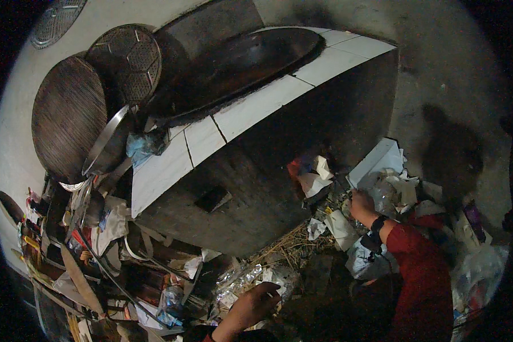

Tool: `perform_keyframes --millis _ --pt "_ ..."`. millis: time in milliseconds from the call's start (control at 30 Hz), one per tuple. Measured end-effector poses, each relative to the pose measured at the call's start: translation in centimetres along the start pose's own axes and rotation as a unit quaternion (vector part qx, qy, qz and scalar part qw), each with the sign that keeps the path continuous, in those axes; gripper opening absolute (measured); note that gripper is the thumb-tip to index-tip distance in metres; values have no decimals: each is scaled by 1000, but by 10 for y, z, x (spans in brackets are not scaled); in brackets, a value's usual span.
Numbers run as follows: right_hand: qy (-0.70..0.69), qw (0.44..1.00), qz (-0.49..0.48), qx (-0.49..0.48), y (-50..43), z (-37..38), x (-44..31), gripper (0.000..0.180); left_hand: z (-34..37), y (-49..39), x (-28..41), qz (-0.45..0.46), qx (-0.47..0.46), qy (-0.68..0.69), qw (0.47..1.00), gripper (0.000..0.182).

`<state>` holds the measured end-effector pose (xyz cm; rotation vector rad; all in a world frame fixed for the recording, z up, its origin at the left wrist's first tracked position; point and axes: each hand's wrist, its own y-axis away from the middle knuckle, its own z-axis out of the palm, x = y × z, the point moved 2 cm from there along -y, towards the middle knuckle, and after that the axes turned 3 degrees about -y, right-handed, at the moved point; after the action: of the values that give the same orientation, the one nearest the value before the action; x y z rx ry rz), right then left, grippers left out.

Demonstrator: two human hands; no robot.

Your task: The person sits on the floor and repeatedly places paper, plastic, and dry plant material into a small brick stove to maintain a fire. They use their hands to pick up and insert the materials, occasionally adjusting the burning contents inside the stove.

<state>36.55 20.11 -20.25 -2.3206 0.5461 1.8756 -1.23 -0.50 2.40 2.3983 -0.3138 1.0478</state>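
Note:
My right hand (361, 207), in a red sleeve with a dark band at the wrist, reaches into a litter heap against a brick-built stove. Its fingers are near the lower end of a pale box (377, 161); what they touch is hidden. Crumpled paper (340, 228) and dry twigs (293, 243) lie beside that hand. My left hand (252, 304) is low in the picture, fingers bent, above clear plastic wrapping (239, 280) and paper scraps. Whether it pinches something small cannot be made out.
A large dark wok (239, 70) is set into the stove's white-tiled top (256, 104). At left lean a round wooden lid (68, 119), a woven steamer rack (132, 64) and a metal-rimmed pan (107, 141). A square opening (211, 199) pierces the stove front. Clutter and a plastic bag (479, 273) flank me.

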Motion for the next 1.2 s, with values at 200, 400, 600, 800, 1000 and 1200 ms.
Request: perform_keyframes --millis 200,400,600,800,1000,1200 --pt "313 915 -254 -15 1 34 -94 60 2 -5 1 3 0 -35 999 34" --pt "288 924 -239 -85 -57 89 -85 46 0 -9 -9 -7 -6 -36 999 32" --pt "37 967 -249 -36 -150 150 -64 35 -1 -8 -16 -85 -11 -51 995 32" --pt "190 952 -234 46 -177 171 -75 27 -2 -11 -23 -72 -13 24 997 30" --pt "305 918 -252 -30 -155 147 -98 21 -3 -13 -28 -53 -13 -8 998 33" --pt "60 929 -159 -329 -59 48 -91 14 2 -15 -30 23 -2 -74 997 38"
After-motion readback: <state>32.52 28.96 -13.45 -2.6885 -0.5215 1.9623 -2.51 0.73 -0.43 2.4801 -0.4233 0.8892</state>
